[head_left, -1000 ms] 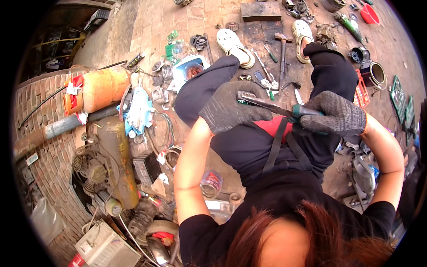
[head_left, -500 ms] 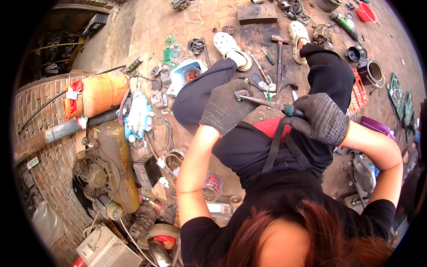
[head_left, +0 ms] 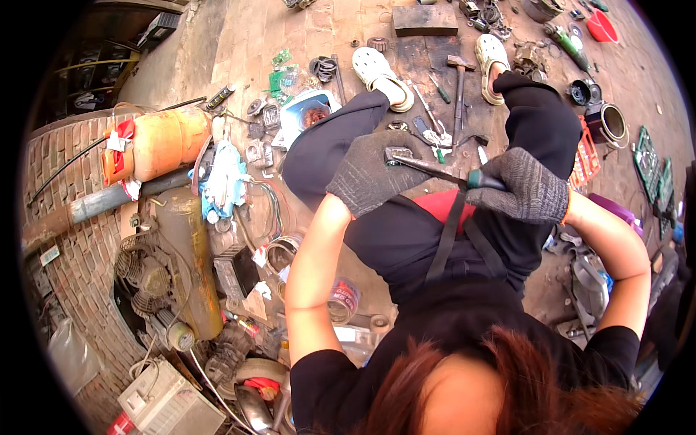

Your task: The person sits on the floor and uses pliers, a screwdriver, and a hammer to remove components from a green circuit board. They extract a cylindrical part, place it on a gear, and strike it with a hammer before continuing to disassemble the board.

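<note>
My left hand (head_left: 370,174), in a dark grey knit glove, is closed round a small metal part (head_left: 397,156) above my lap. My right hand (head_left: 525,187), gloved alike, grips the teal-and-black handle (head_left: 484,181) of a long metal tool (head_left: 438,172), perhaps a file, whose far end lies on the part. The exact shape of the part is hidden by my fingers and the tool. A red cloth (head_left: 442,206) with dark straps lies on my lap beneath my hands.
Around my legs lie a hammer (head_left: 460,76), a metal block (head_left: 424,20), an angle grinder (head_left: 569,43), a green tool case (head_left: 647,167) and loose parts. At left are an orange gas cylinder (head_left: 156,145), a rusty compressor tank (head_left: 181,275) and blue cloth (head_left: 221,181).
My right hand has shifted leftward with the tool compared with one second ago, its angle varying slightly along the way. My left hand still holds the part in nearly the same place.
</note>
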`<state>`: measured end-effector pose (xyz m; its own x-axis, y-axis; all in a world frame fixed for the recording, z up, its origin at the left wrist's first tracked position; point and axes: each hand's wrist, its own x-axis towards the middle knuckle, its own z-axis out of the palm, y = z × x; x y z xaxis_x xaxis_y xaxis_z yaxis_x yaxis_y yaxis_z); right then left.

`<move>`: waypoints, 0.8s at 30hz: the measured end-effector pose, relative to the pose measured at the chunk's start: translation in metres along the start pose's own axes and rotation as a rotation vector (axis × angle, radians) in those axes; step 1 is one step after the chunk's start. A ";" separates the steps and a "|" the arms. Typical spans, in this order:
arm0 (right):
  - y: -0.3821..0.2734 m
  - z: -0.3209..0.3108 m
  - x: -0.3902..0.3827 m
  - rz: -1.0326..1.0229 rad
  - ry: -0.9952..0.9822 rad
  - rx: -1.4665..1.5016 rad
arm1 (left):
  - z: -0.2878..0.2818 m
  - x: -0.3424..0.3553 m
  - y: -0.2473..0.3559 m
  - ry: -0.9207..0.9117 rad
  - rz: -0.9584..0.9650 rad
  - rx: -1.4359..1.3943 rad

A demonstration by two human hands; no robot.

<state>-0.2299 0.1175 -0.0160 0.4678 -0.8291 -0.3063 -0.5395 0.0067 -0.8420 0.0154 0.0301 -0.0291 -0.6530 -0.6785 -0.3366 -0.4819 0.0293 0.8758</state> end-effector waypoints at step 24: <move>-0.004 0.051 -0.011 0.091 0.013 0.613 | 0.019 0.020 0.005 0.244 0.133 -0.523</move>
<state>-0.1970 0.1547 -0.0316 0.4282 -0.8170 -0.3862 -0.0743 0.3941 -0.9161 -0.0118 0.0307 -0.0379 -0.5049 -0.8448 -0.1773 -0.0128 -0.1981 0.9801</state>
